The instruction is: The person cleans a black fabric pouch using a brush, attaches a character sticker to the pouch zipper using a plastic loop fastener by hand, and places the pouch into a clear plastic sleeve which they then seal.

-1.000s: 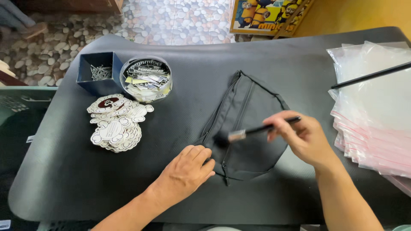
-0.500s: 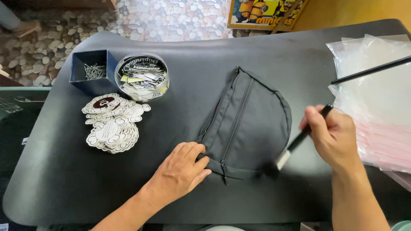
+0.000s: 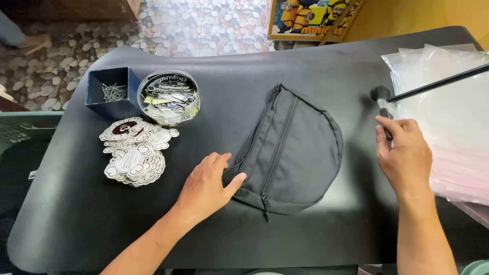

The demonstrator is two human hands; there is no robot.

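A dark grey half-round zip pouch (image 3: 298, 150) lies flat in the middle of the black mat (image 3: 254, 71). My left hand (image 3: 206, 186) rests palm down on the mat, its thumb touching the pouch's lower left corner. My right hand (image 3: 402, 153) is to the right of the pouch and grips a small brush (image 3: 381, 98) by the handle, bristles pointing away, near the edge of a stack of clear plastic bags (image 3: 448, 122).
A round clear tub of printed tags (image 3: 169, 97) and a blue box of pins (image 3: 112, 92) stand at the left rear. A pile of white cut-out stickers (image 3: 135, 152) lies in front of them. A thin black rod (image 3: 438, 81) crosses the bags.
My right hand swept the brush off the pouch, moved right, and turned the bristles up toward the bags. My left hand stayed at the pouch's corner.
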